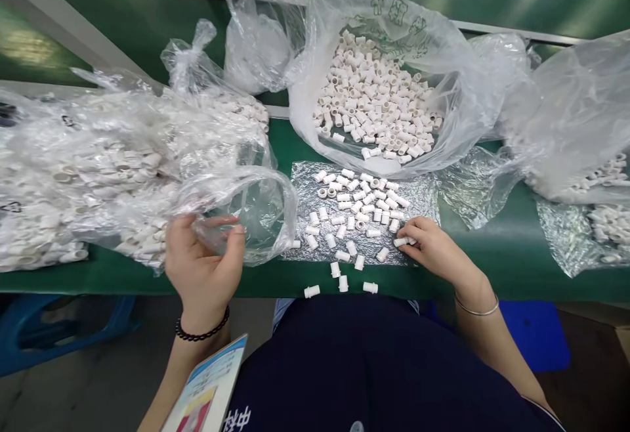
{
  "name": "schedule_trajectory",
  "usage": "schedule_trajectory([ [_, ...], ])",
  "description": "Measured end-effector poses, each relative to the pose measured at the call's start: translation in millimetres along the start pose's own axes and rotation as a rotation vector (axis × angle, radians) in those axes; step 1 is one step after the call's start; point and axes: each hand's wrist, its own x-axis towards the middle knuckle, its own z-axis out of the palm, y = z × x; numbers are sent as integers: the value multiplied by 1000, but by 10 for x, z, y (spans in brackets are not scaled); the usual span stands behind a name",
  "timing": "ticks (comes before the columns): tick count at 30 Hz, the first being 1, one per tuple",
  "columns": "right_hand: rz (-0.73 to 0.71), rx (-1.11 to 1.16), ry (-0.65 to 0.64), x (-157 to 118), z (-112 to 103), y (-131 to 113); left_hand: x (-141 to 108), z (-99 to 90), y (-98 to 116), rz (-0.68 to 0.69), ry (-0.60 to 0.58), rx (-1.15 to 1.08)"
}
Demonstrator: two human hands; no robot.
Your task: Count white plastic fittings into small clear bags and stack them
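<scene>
My left hand (204, 258) is at an open clear plastic bag (283, 215), its fingers curved with the thumb apart, some behind the film; whether they grip the film I cannot tell. The bag's mouth faces right and looks hollow inside. On the right, my right hand (430, 245) pinches a small white fitting (402, 241) between thumb and fingers. Several loose white fittings (364, 205) are spread over a silvery plastic sheet (305, 186) between my hands, and some lie at the table's front edge.
Behind the sheet stands a large open bag (467, 77) of white fittings. Filled clear bags (113, 150) cover the left side, and more bags (566, 123) stand at the right. The green table (497, 248) ends close to my body; a blue stool (539, 337) is below.
</scene>
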Motion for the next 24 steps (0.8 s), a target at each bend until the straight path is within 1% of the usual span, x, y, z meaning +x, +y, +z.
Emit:
schedule_trajectory([
  [2, -80, 11, 52, 15, -94, -85, -8, -30, 26, 81, -22, 79],
  [3, -137, 22, 87, 39, -160, -160, -16, -46, 54, 96, -25, 98],
  [5, -274, 47, 164, 129, -309, -373, -42, -74, 140, 50, -69, 65],
  [8, -486, 88, 256, 375, -468, -794, -90, -108, 312, -79, -228, -140],
  [10, -600, 139, 274, 600, -463, -1064, -116, -137, 431, -135, -328, -278],
  [12, -675, 187, 275, 848, -361, -1257, -130, -182, 538, -180, -402, -401],
  [13, -697, 194, 280, 966, -287, -1314, -132, -211, 582, -201, -438, -458],
  [15, -691, 144, 268, 1159, -140, -1356, -131, -272, 642, -232, -492, -537],
  [17, -636, 35, 230, 1259, -55, -1343, -127, -320, 657, -222, -500, -552],
  [18, -601, -28, 203, 1271, -48, -1335, -127, -336, 649, -205, -489, -537],
  [21, -524, -201, 134, 1201, -157, -1358, -134, -346, 601, -113, -406, -403],
  [24, -520, -340, 132, 1098, -335, -1435, -130, -348, 586, 39, -251, -155],
])
